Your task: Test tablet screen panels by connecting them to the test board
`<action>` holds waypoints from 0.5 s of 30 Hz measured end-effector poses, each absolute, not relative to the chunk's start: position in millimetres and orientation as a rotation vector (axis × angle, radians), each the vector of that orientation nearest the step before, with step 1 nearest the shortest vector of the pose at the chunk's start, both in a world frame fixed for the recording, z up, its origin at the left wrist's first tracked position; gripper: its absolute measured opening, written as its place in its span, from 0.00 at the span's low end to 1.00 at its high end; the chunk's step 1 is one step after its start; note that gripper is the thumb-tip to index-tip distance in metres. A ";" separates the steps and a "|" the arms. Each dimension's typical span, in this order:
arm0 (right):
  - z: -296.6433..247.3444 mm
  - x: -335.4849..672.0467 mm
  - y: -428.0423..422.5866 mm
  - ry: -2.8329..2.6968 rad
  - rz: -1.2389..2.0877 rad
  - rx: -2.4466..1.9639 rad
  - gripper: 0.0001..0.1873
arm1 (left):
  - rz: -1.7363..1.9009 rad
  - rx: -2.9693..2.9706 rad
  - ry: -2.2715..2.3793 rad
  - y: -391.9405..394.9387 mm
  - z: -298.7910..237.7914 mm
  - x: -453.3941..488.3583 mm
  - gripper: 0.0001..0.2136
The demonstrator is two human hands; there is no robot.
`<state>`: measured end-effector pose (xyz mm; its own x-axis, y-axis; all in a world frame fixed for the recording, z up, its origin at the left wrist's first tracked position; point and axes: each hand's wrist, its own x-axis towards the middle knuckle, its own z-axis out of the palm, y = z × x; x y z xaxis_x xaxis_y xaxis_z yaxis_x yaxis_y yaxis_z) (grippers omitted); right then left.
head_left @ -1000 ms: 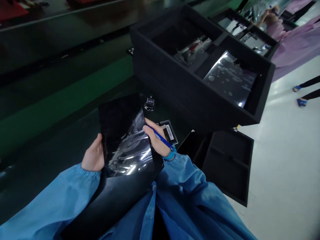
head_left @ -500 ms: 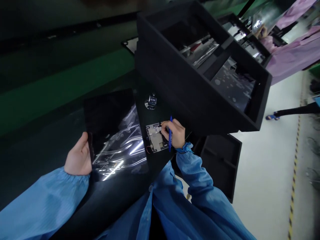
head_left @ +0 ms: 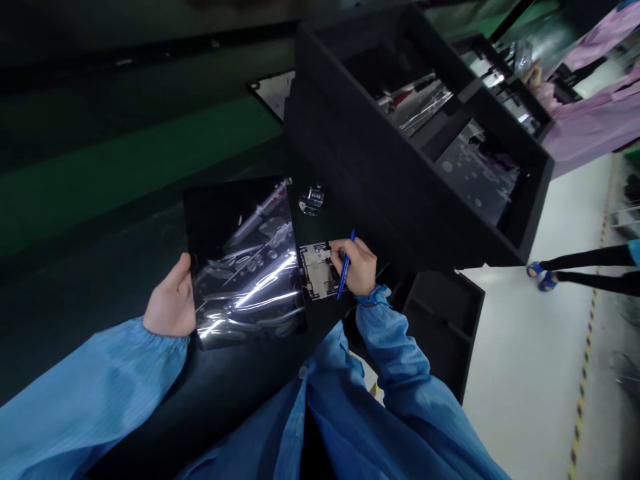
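My left hand point(head_left: 171, 305) grips the left edge of a flat black panel point(head_left: 243, 260) covered in shiny, wrinkled film; the panel rests on the dark table point(head_left: 75, 320). My right hand point(head_left: 356, 265) is closed around a blue pen point(head_left: 345, 273) and its fingertips touch a small grey circuit board point(head_left: 317, 268) lying just right of the panel. Both arms wear blue sleeves.
A small metal tally counter point(head_left: 311, 200) sits behind the board. A stack of black foam trays point(head_left: 350, 160) holding film-wrapped parts rises at the right. Another black tray point(head_left: 440, 327) stands lower by the white floor. A person in pink point(head_left: 590, 113) works beyond.
My right hand left the panel's right edge and moved right onto the small board, which was turned to its grey side. The panel shifted slightly in my left hand.
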<state>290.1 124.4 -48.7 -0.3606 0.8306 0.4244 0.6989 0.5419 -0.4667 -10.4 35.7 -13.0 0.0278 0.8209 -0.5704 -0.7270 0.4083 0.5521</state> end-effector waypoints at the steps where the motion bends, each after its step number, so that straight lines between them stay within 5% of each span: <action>1: -49.7 290.4 124.8 -2.132 0.253 -1.237 0.07 | 1.197 0.131 0.960 36.0 -12.9 -10.4 0.24; 9: -37.7 278.8 116.3 -1.889 0.381 -1.206 0.05 | 1.170 0.223 0.944 35.8 -12.4 -9.2 0.24; 15: -10.9 235.7 84.2 -1.976 1.030 -0.963 0.43 | 1.147 0.117 1.009 32.9 -19.9 -9.1 0.23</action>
